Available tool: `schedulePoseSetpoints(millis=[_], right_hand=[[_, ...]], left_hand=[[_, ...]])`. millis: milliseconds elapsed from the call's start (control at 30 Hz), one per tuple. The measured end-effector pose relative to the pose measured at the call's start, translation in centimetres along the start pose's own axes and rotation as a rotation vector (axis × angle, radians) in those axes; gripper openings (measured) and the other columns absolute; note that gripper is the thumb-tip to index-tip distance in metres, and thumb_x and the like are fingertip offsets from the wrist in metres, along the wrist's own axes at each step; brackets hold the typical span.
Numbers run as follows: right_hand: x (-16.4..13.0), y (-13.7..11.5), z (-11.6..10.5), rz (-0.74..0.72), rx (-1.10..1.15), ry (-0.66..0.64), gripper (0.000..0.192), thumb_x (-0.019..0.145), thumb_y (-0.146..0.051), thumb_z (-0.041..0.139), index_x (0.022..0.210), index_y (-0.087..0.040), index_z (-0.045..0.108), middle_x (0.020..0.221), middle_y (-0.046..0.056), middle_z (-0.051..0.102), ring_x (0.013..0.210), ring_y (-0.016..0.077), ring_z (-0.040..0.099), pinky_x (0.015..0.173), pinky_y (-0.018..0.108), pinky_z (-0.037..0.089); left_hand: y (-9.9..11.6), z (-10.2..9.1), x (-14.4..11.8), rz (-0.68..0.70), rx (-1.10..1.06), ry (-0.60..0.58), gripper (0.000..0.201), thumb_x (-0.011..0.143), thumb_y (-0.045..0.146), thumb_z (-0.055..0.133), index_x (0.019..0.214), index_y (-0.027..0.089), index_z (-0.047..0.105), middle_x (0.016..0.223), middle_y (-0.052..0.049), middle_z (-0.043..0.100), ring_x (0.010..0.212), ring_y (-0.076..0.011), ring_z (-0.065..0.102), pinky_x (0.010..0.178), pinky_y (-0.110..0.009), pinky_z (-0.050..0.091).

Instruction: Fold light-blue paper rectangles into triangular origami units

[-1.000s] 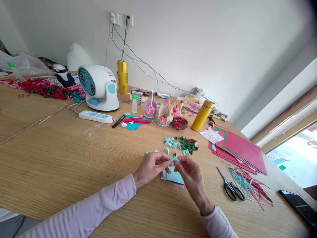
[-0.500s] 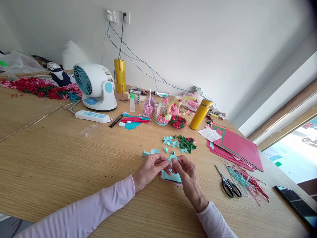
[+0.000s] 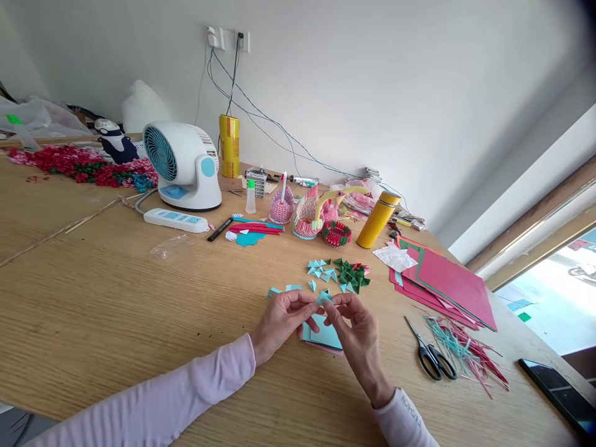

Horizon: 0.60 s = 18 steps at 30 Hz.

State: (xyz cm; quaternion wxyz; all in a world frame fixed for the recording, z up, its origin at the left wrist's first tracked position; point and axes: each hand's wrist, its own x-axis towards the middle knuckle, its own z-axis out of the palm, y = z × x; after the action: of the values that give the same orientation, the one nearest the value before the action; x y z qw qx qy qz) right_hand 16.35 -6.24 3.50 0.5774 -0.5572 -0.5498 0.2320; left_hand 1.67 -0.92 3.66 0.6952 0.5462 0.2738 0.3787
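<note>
— Wooden table (image 3: 116,298), lots of paper craft. What's in hand?
— Both hands, left hand (image 3: 282,316) and right hand (image 3: 358,332), pinch one small blue paper piece (image 3: 325,298) just above the blue sheets (image 3: 323,333), probably mid-fold.
— Next?
— Likely pressing the crease; needs steady fingertips

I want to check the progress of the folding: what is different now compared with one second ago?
Almost nothing. Both hands, left hand and right hand, keep their grip on the small blue paper piece above the blue sheets; only the fingers shifted slightly, and the head camera moved a bit. The scissors, folded triangles and red sheets stayed in place.
</note>
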Motion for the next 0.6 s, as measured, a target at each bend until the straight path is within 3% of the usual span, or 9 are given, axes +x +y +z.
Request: schedulePoseSetpoints(millis=[200,433,600], right_hand=[[0.32,0.12,-0.88,-0.228,-0.098,-0.042,0.013,0.086,-0.029,0.062,0.076,-0.02,0.065,0.076,0.002,0.058,0.068,0.0149,0.053,0.059,0.026,0.044],[-0.13,0.4,-0.32,-0.09,-0.039,-0.002,0.021,0.087,-0.031,0.059,0.07,-0.019,0.054,0.073,0.001,0.053,0.062,0.0133,0.047,0.056,0.025,0.04],[-0.34,0.3,-0.29,-0.063,0.0,-0.064,0.026,0.089,-0.035,0.057,0.069,-0.02,0.053,0.072,0.0,0.052,0.062,0.0136,0.046,0.057,0.025,0.04]], left_hand=[[0.08,-0.32,0.11,-0.089,-0.187,0.004,0.033,0.079,0.045,0.066,0.083,0.012,0.059,0.075,-0.003,0.066,0.054,-0.0091,0.063,0.041,-0.015,0.037],[-0.35,-0.68,0.56,-0.113,-0.289,0.056,0.04,0.07,0.032,0.079,0.1,0.012,0.063,0.075,-0.001,0.064,0.065,-0.0089,0.061,0.047,-0.015,0.043],[-0.27,-0.51,0.49,-0.117,-0.293,0.057,0.036,0.066,0.031,0.081,0.087,0.01,0.061,0.073,-0.003,0.065,0.069,-0.013,0.063,0.051,-0.019,0.049]])
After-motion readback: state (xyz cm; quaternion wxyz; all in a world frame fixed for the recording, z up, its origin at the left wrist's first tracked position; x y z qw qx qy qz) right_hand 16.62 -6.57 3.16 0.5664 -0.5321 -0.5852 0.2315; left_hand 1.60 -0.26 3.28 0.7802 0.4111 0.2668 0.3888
